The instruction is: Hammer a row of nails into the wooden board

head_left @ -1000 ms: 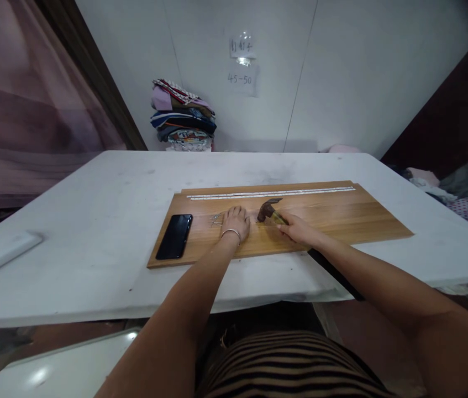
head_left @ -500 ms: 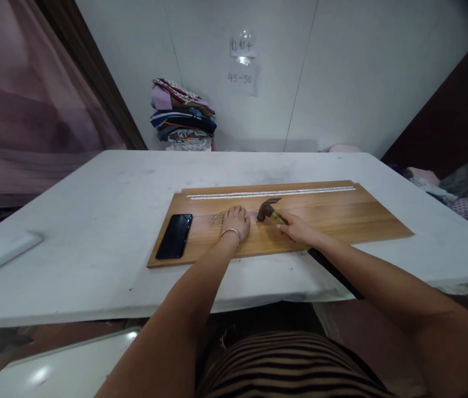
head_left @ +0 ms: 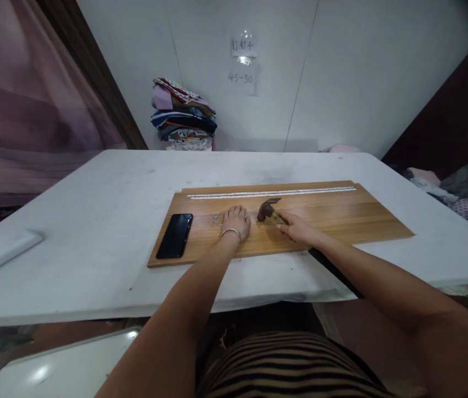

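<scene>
My right hand point(head_left: 295, 227) is wrapped round the handle of a claw hammer point(head_left: 266, 210). The hammer's head is low over a brown wooden board point(head_left: 333, 214), with its claw pointing away to the right; whether the face touches the wood I cannot tell. Palm down on the board to the left of the hammer lies my left hand point(head_left: 237, 219), fingers stretched out flat, a bracelet at the wrist. Several thin metal nails point(head_left: 216, 219) lie just left of that hand, partly hidden by it. Anything beneath the palm is out of sight.
A black phone point(head_left: 174, 236) rests on the board's left end. Two white measuring strips point(head_left: 273, 193) run along its far side. The board lies on a white table point(head_left: 105, 221). Folded cloths point(head_left: 184, 116) are stacked at the wall, and a white object point(head_left: 4, 251) lies at far left.
</scene>
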Available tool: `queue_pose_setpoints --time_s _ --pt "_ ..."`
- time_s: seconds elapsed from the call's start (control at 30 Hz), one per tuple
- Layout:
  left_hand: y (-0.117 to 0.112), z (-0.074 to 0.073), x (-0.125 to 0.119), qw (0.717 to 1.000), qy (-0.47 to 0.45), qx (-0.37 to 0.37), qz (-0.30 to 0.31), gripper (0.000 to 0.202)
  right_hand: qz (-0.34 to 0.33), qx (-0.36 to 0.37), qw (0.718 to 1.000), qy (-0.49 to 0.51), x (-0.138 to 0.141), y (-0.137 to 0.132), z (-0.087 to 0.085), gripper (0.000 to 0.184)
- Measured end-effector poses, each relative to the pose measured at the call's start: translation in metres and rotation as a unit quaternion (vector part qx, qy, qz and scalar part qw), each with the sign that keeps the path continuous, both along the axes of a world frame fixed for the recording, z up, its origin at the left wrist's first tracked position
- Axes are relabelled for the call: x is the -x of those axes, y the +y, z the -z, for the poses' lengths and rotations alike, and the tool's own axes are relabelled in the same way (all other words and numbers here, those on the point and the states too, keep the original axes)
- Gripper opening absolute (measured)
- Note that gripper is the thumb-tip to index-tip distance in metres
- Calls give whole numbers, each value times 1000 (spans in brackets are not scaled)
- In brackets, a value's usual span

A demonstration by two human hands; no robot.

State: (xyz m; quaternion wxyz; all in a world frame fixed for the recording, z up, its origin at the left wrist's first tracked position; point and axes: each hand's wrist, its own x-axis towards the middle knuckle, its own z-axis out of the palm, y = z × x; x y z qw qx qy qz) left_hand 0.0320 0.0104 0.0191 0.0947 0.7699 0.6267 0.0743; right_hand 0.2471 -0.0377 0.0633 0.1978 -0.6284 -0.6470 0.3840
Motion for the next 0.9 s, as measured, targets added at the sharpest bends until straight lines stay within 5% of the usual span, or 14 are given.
queue_pose_setpoints --time_s 0.9 --pt "1 -1 0 1000 11 2 4 43 -15 -44 999 -1 -3 2 5 42"
